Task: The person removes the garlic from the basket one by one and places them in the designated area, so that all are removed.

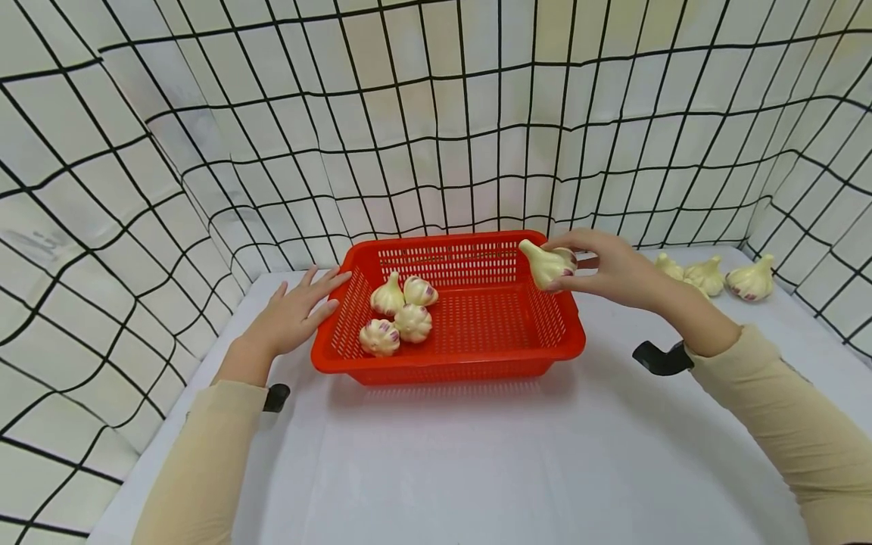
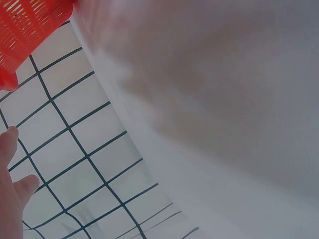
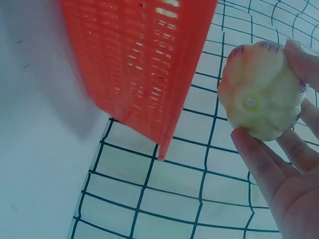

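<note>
A garlic bulb point(image 1: 547, 265) is held in my right hand point(image 1: 613, 269), above the right end of a red plastic basket point(image 1: 450, 369). The right wrist view shows the root end of this garlic bulb point(image 3: 261, 92) between thumb and fingers. At the basket's left end, my left hand point(image 1: 293, 312) has its fingers spread, the fingertips at the rim. Inside the basket, toward the left, several garlic bulbs point(image 1: 412, 323) sit close together. In the left wrist view only part of the left hand point(image 2: 12, 184) shows, below the basket's corner.
More garlic bulbs point(image 1: 749, 280) lie on the white table point(image 1: 436, 462) at the right, some partly hidden behind the right hand and wrist. A black wire grid point(image 1: 436, 140) with white sheeting behind it encloses the table at the back and sides.
</note>
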{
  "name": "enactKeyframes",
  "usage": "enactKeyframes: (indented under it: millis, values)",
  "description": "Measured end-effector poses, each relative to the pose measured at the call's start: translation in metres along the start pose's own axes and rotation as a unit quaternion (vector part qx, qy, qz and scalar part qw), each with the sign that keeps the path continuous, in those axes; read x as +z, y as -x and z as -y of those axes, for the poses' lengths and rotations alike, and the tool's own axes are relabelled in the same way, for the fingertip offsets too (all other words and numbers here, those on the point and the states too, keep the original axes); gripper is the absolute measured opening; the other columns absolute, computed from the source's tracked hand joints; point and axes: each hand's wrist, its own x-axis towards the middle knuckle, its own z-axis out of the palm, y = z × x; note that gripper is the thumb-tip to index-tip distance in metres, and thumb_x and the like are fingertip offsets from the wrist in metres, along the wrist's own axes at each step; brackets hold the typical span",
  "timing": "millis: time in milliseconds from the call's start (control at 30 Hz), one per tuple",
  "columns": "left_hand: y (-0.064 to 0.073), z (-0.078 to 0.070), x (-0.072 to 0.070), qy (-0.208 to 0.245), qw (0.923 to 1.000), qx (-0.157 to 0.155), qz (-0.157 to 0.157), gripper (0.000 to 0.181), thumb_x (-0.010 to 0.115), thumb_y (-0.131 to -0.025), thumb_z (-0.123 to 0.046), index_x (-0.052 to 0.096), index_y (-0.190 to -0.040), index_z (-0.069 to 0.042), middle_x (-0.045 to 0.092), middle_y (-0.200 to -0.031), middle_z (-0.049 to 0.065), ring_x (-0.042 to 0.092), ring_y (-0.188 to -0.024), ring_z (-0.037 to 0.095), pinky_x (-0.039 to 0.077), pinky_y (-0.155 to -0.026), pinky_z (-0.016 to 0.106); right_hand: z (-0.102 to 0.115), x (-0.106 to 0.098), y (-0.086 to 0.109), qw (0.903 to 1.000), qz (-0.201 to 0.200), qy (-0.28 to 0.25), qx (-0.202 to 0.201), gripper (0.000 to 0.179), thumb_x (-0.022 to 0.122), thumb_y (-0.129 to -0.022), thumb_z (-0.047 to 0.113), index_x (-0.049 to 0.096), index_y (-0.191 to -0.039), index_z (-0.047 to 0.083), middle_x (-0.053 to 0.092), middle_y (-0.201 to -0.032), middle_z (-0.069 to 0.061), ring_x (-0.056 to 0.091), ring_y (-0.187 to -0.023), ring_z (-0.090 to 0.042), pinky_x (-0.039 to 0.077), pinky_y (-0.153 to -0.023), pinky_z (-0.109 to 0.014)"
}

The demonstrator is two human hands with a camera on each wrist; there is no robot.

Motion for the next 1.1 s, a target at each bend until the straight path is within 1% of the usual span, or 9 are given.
enactKeyframes:
  millis: [100,200,367,433,600,667,733,867,1100]
  values:
    - [0.0,-0.001,0.0,0.0,1.0,-0.002,0.001,0.067,0.035,-0.107,-0.055,0.029,-0.163,-0.02,0.018,-0.17,0.013,0.005,-0.154,0.045,-0.003,-0.116,0.073,-0.005,-0.002,0.004,0.9998,-0.016,0.012,-0.001,0.051,0.083,-0.088,0.012,0.063,-0.134,0.003,0.063,-0.125,-0.01,0.056,-0.11,-0.025,0.054,-0.097,-0.053]
    - [0.0,-0.001,-0.001,-0.002,1.0,-0.006,0.005,0.067,0.034,-0.107,-0.056,0.028,-0.164,-0.021,0.017,-0.17,0.012,0.005,-0.154,0.045,-0.003,-0.117,0.072,-0.009,-0.003,0.008,0.9992,-0.034,0.023,-0.003,0.051,0.085,-0.086,0.01,0.065,-0.133,0.006,0.065,-0.122,-0.007,0.058,-0.106,-0.021,0.056,-0.095,-0.049]
    - [0.001,-0.002,-0.001,0.0,1.0,-0.006,0.004,0.067,0.035,-0.107,-0.056,0.028,-0.164,-0.021,0.018,-0.17,0.013,0.005,-0.154,0.045,-0.003,-0.117,0.072,-0.014,-0.006,0.016,0.9979,-0.056,0.03,0.006,0.053,0.086,-0.084,0.009,0.065,-0.133,0.008,0.064,-0.124,-0.005,0.058,-0.11,-0.021,0.056,-0.095,-0.043]
    - [0.001,-0.002,-0.001,0.001,1.0,-0.005,0.003,0.067,0.035,-0.107,-0.056,0.028,-0.164,-0.021,0.018,-0.17,0.013,0.006,-0.154,0.046,-0.003,-0.117,0.072,-0.017,-0.008,0.02,0.9974,-0.066,0.027,0.012,0.055,0.086,-0.084,0.01,0.065,-0.134,0.008,0.063,-0.126,-0.006,0.057,-0.111,-0.021,0.056,-0.096,-0.038]
    - [0.002,-0.001,-0.001,-0.002,1.0,-0.005,0.006,0.067,0.034,-0.108,-0.055,0.027,-0.164,-0.021,0.017,-0.17,0.013,0.005,-0.154,0.045,-0.003,-0.117,0.072,-0.026,-0.01,0.029,0.9948,-0.098,0.021,0.021,0.058,0.087,-0.082,0.009,0.065,-0.135,0.008,0.062,-0.129,-0.008,0.055,-0.111,-0.022,0.052,-0.093,-0.017]
    - [0.001,-0.001,-0.002,-0.003,1.0,-0.005,0.008,0.067,0.034,-0.108,-0.055,0.027,-0.164,-0.021,0.017,-0.17,0.013,0.005,-0.154,0.045,-0.003,-0.117,0.072,-0.031,-0.011,0.032,0.993,-0.114,0.022,0.025,0.058,0.088,-0.081,0.008,0.065,-0.134,0.007,0.062,-0.128,-0.009,0.054,-0.11,-0.021,0.049,-0.09,-0.01]
    - [0.001,-0.001,-0.002,-0.002,1.0,-0.005,0.008,0.067,0.033,-0.108,-0.056,0.027,-0.164,-0.02,0.017,-0.17,0.013,0.005,-0.154,0.045,-0.003,-0.116,0.072,-0.033,-0.012,0.035,0.9912,-0.127,0.019,0.032,0.057,0.088,-0.081,0.009,0.065,-0.134,0.007,0.061,-0.129,-0.008,0.054,-0.111,-0.019,0.047,-0.089,-0.007]
    - [0.002,-0.002,-0.002,0.0,1.0,-0.002,0.004,0.067,0.034,-0.107,-0.055,0.028,-0.164,-0.02,0.018,-0.17,0.014,0.006,-0.154,0.045,-0.003,-0.116,0.073,-0.039,-0.014,0.041,0.9888,-0.141,0.014,0.047,0.056,0.088,-0.082,0.01,0.065,-0.133,0.007,0.061,-0.13,-0.006,0.053,-0.112,-0.015,0.045,-0.088,-0.005]
    - [0.002,-0.002,-0.002,-0.001,1.0,-0.003,0.002,0.065,0.036,-0.108,-0.054,0.029,-0.163,-0.02,0.019,-0.169,0.013,0.006,-0.154,0.045,-0.002,-0.116,0.073,-0.048,-0.019,0.053,0.985,-0.156,0.006,0.073,0.058,0.087,-0.082,0.006,0.062,-0.135,0.004,0.059,-0.132,-0.009,0.049,-0.112,-0.004,0.044,-0.088,-0.003]
